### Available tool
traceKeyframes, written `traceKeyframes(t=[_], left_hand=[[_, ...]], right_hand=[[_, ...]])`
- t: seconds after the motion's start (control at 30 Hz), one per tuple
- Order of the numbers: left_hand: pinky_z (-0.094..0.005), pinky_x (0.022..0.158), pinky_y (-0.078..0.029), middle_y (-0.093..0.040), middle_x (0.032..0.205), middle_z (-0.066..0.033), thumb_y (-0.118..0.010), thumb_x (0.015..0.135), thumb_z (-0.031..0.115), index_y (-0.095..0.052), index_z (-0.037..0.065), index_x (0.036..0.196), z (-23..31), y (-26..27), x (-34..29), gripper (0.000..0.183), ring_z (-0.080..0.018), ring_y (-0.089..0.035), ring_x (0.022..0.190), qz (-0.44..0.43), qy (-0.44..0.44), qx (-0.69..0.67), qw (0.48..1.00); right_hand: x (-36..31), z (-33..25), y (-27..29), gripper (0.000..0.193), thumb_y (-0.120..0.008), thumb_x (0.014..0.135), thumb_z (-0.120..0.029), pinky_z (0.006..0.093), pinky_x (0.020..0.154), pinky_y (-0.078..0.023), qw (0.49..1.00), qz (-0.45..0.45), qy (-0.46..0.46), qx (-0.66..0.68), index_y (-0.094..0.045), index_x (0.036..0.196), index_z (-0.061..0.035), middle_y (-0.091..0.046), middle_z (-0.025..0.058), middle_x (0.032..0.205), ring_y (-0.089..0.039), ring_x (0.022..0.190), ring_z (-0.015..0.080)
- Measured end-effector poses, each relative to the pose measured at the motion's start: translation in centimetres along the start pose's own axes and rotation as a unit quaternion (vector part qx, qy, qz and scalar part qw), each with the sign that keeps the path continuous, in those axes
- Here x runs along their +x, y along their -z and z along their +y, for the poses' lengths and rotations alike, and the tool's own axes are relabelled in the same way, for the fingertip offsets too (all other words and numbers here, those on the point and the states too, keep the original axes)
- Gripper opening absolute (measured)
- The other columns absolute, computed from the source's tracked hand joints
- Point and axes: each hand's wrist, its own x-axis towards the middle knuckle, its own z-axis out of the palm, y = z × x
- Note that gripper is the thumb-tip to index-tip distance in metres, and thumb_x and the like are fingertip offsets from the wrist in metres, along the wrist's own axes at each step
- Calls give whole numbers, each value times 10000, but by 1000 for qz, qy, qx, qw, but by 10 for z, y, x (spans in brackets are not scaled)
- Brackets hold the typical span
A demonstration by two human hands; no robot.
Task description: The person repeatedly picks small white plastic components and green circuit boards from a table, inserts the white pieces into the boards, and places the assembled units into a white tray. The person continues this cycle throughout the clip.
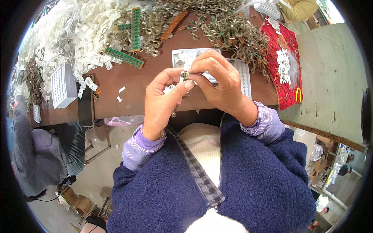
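Both my hands meet over the near edge of the brown table, in front of a white tray [177, 58]. My left hand [161, 95] pinches a small green circuit board [183, 76] with a metallic part between thumb and forefinger. A small white plastic piece [168, 89] shows in the curl of its fingers. My right hand [219, 79] is closed, its thumb and fingertips pressed at the same board from the right. Whether those fingertips also hold a smaller part cannot be made out. Some of the tray lies hidden behind my hands.
White plastic pieces [87, 35] heap up at the back left. Tangled cords with small boards [233, 35] pile at the back, near green board strips [135, 29]. Another white tray [244, 75] and a red cloth [285, 95] lie right, a stacked tray [64, 86] left.
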Motion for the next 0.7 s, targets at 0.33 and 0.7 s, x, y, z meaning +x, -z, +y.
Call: traceKeyframes(t=[0.33, 0.7], left_hand=[[-177, 576, -417, -772, 941, -5, -753, 1035, 123, -747, 31, 1230, -10, -35, -5, 215, -5, -543, 661, -13, -21, 20, 999], [-167, 482, -331, -787, 995, -38, -718, 1060, 151, -737, 24, 1276, -7, -48, 1, 252, -2, -489, 595, -141, 86, -71, 984]], right_hand=[[-31, -15, 32, 220, -765, 904, 29, 330, 744, -576, 987, 50, -131, 80, -762, 1118, -21, -718, 114, 933, -730, 856, 237], [-49, -12, 54, 168, -785, 839, 10, 431, 696, -528, 987, 86, -119, -70, -662, 943, -35, -608, 119, 870, -662, 794, 320]])
